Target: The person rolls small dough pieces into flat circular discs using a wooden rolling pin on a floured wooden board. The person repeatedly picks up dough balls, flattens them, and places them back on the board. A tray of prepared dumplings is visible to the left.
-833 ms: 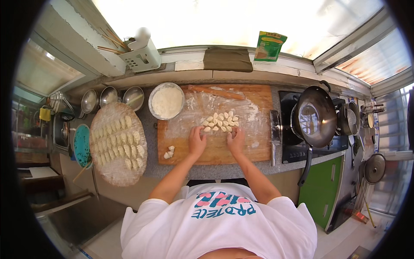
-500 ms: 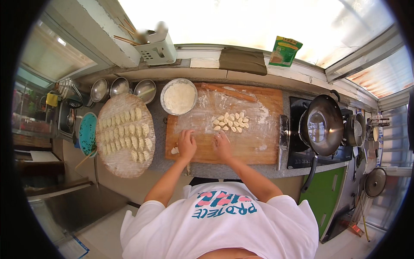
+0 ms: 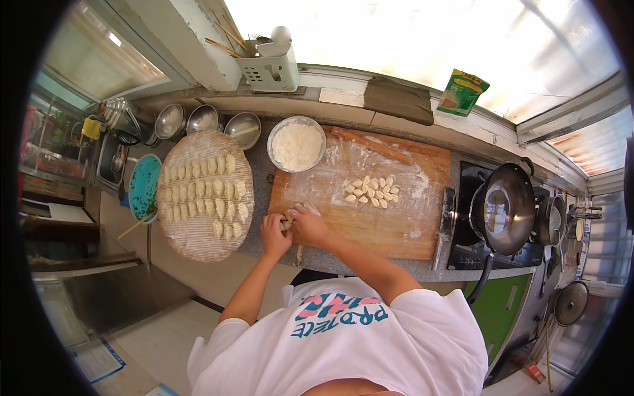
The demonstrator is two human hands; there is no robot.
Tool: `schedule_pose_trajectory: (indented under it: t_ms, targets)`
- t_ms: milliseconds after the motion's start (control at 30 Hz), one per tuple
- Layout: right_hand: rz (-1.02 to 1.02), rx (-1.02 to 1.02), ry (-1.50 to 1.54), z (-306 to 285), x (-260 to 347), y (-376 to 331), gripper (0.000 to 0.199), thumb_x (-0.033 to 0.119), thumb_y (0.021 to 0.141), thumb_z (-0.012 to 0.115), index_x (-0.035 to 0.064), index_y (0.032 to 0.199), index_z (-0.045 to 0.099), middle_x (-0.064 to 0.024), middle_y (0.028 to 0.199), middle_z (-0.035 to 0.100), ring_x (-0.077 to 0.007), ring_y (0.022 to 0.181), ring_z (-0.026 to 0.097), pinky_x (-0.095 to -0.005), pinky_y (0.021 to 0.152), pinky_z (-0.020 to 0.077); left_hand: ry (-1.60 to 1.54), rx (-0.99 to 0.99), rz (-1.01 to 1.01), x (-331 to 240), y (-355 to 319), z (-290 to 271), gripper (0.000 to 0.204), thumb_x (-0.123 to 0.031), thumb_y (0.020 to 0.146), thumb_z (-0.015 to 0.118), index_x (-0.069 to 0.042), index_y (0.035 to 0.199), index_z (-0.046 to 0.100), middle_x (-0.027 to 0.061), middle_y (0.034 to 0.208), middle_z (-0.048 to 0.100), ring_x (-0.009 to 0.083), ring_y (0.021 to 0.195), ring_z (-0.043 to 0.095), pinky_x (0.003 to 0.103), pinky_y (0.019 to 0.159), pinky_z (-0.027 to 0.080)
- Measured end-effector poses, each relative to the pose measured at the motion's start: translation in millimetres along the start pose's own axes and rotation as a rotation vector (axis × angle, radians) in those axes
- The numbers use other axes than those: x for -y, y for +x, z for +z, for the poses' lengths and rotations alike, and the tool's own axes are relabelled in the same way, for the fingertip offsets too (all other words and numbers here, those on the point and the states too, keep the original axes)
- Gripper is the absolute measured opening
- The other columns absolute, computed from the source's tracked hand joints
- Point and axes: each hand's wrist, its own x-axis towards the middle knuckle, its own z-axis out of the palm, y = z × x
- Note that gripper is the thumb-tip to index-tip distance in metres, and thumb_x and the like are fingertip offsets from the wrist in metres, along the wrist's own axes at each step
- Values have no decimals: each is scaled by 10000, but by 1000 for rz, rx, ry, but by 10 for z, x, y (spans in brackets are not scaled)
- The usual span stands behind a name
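At the near left corner of the floured wooden board (image 3: 370,231), my two hands meet around a pale piece of dough (image 3: 286,225). Curled fingers of my left hand (image 3: 275,232) hold it from the left. My right hand (image 3: 308,223) closes on it from the right, covering most of it. Farther right on the board lies a cluster of small cut dough pieces (image 3: 373,191). Behind them rests a wooden rolling pin (image 3: 373,145). A metal bowl of flour (image 3: 296,145) stands at the board's far left corner.
Left of the board, a round slatted tray (image 3: 191,244) carries rows of folded dumplings. Beyond it are a teal bowl of green filling (image 3: 144,188) and metal bowls (image 3: 243,130). On the right, a cleaver (image 3: 446,218) lies by the board's edge, near a wok (image 3: 507,208) on the stove.
Both hands have come together at the board's left edge and taken hold of the dough piece. My right hand moved left from beside the cut pieces. The whole view has shifted slightly.
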Motion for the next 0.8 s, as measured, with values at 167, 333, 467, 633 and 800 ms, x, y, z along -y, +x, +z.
schedule_pose_trajectory:
  t_ms: [167,333,467,633,800]
  targets:
    - [-25,-19,-45,-24,-26,5,385,172,748,757,94,1112,659,-136,1114,615,-383,1120,575,-472,977,486,14,39,-37,31,17,31,304,-47,704,714,-99,976,589,74,1001,610,336,1073,552,461,932,424]
    - [122,-151,115,-35,-226,-1,279,46,790,670,67,1068,667,-154,1051,618,-404,1039,602,-475,883,510,-145,33,-48,-171,232,59,252,-8,755,705,-61,979,603,92,981,596,307,901,603,405,806,500]
    - [162,-367,110,-398,-405,55,279,2,774,659,54,1048,670,-170,1021,610,-417,978,614,-486,822,518,-289,99,-104,-342,434,282,272,42,786,692,-25,1042,628,114,967,579,243,753,622,342,666,530]
    - [198,-426,-103,-975,-673,143,292,-36,768,630,52,1041,679,-183,1025,611,-419,956,626,-488,806,530,-407,81,-105,-592,664,735,239,50,778,688,-5,1010,675,120,967,575,224,741,630,329,667,536]
    - [320,-307,-150,-1141,-996,196,297,-37,785,606,68,1047,698,-203,1045,609,-422,990,623,-494,827,532,-317,128,-119,-816,841,964,209,30,777,660,-2,982,682,140,1008,591,264,760,648,368,717,542]
